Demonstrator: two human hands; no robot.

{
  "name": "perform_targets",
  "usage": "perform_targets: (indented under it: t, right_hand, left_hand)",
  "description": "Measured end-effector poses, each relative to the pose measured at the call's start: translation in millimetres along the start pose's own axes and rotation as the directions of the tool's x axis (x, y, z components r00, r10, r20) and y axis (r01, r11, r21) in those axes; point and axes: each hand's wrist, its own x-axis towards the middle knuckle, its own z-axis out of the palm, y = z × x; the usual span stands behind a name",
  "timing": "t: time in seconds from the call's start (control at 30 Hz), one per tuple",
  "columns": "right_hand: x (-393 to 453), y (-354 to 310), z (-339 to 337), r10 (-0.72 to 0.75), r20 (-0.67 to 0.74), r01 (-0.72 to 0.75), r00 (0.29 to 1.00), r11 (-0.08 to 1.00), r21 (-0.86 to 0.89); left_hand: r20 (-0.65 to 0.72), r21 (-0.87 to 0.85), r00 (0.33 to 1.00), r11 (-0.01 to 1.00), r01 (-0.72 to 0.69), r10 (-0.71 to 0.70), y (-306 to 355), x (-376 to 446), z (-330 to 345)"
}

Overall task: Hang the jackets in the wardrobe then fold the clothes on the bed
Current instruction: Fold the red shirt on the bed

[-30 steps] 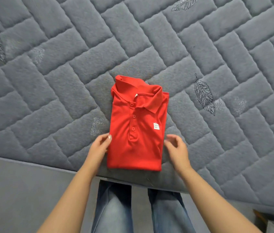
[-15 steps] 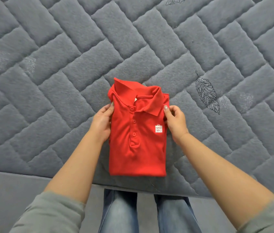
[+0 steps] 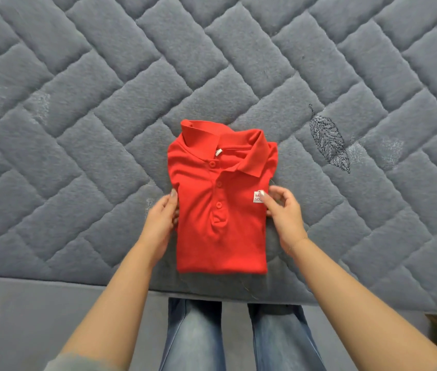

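The left hand (image 3: 161,223) lies with straight fingers against one side edge of the folded red polo shirt (image 3: 220,223); the right hand (image 3: 283,214) pinches the opposite edge beside its white label (image 3: 257,196). Between them, the 3-button shirt lies collar-up on the grey quilted mattress (image 3: 78,129).

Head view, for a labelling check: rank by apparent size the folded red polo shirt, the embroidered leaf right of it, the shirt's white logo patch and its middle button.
1. Red polo shirt
2. Embroidered leaf
3. White logo patch, partly covered by fingertips
4. Middle button
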Motion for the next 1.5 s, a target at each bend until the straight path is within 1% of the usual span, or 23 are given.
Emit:
perform_targets:
  t: [0.07,0.1,0.2,0.27,0.33,0.4,0.5,0.6,0.67,0.73,0.77,0.87,0.93,1.0,1.07,1.13,1.2,1.27,1.3,1.33,1.4,1.47,1.5]
  right_hand:
    - [-23,23,-11,0.051,0.022,-0.050,0.998,0.997,-0.062]
    - [-33,35,-17,0.061,0.018,-0.059,0.998,0.993,-0.101]
    - [-60,64,-32,0.073,-0.005,-0.072,0.997,0.974,-0.217]
    - [-73,79,-37,0.079,-0.016,-0.081,0.997,0.973,-0.218]
    - [-82,88,-39,0.061,-0.040,-0.068,0.997,0.979,-0.194]
    - [-86,95,-38,0.043,-0.059,-0.054,0.997,0.979,-0.198]
    - [-88,102,-33,0.042,-0.036,-0.049,0.998,0.975,-0.217]
    - [-91,104,-32,0.035,-0.011,-0.037,0.999,0.976,-0.213]
    - [-93,103,-35,0.032,-0.003,-0.032,0.999,0.981,-0.190]
    - [-96,101,-38,0.030,0.009,-0.028,1.000,0.984,-0.173]
    - [-98,100,-41,0.024,0.015,-0.021,1.000,0.985,-0.170]
    - [-102,100,-53,0.015,0.046,-0.006,0.999,0.982,-0.187]
    - [-103,100,-63,0.020,0.072,-0.003,0.997,0.974,-0.227]
    - [-102,99,-67,0.035,0.101,-0.005,0.994,0.960,-0.279]
    - [-102,99,-64,0.038,0.124,0.006,0.992,0.940,-0.341]
    - [-102,102,-59,0.028,0.125,0.025,0.992,0.913,-0.407]
    - [-102,105,-55,0.015,0.131,0.047,0.991,0.890,-0.454]
    - [-101,104,-53,0.038,0.134,0.027,0.990,0.891,-0.453]
    - [-101,102,-52,0.056,0.134,0.009,0.989,0.897,-0.441]
    - [-101,101,-52,0.064,0.132,0.000,0.989,0.900,-0.437]
    - [-102,101,-53,0.042,0.116,0.014,0.992,0.896,-0.443]
    - [-104,103,-55,0.025,0.073,0.010,0.997,0.897,-0.441]
    - [-106,104,-57,0.024,0.054,0.003,0.998,0.891,-0.453]
  left_hand:
    - [0.046,0.012,0.997,0.998,0.066,-0.067,-24,-20,-8]
    - [0.053,0.019,0.996,0.997,0.077,-0.078,-33,-28,-13]
    - [0.060,0.102,0.996,0.993,0.063,-0.069,-51,-45,-25]
    - [0.068,0.131,0.995,0.989,0.065,-0.074,-60,-51,-31]
    - [0.101,0.100,0.992,0.993,0.067,-0.077,-65,-55,-33]
    - [0.101,0.059,0.990,0.994,0.092,-0.097,-67,-58,-32]
    - [0.086,0.128,0.988,0.985,0.117,-0.129,-71,-57,-34]
    - [0.166,0.226,0.973,0.967,0.122,-0.162,-73,-59,-34]
    - [0.173,0.180,0.971,0.974,0.136,-0.168,-72,-62,-34]
    - [0.136,0.086,0.981,0.988,0.126,-0.136,-70,-67,-36]
    - [0.103,0.061,0.989,0.993,0.099,-0.105,-69,-70,-38]
    - [0.015,0.067,0.999,0.997,-0.039,0.038,-71,-87,-44]
    - [-0.059,0.046,0.992,0.993,-0.110,0.113,-76,-98,-51]
    - [-0.179,0.033,0.969,0.985,-0.168,0.171,-85,-105,-57]
    - [-0.266,0.095,0.938,0.975,-0.203,0.221,-96,-107,-58]
    - [-0.251,0.215,0.938,0.958,-0.189,0.241,-107,-103,-54]
    - [-0.171,0.295,0.970,0.948,-0.117,0.172,-118,-94,-51]
    - [-0.108,0.331,0.993,0.944,-0.015,0.054,-123,-87,-50]
    - [-0.084,0.361,0.996,0.933,0.006,0.026,-124,-85,-51]
    - [-0.066,0.418,0.997,0.909,-0.006,0.037,-126,-85,-52]
    - [-0.063,0.531,0.989,0.844,-0.079,0.132,-128,-86,-55]
    - [-0.124,0.603,0.960,0.787,-0.129,0.252,-129,-89,-58]
    - [-0.154,0.638,0.945,0.759,-0.128,0.290,-130,-92,-58]
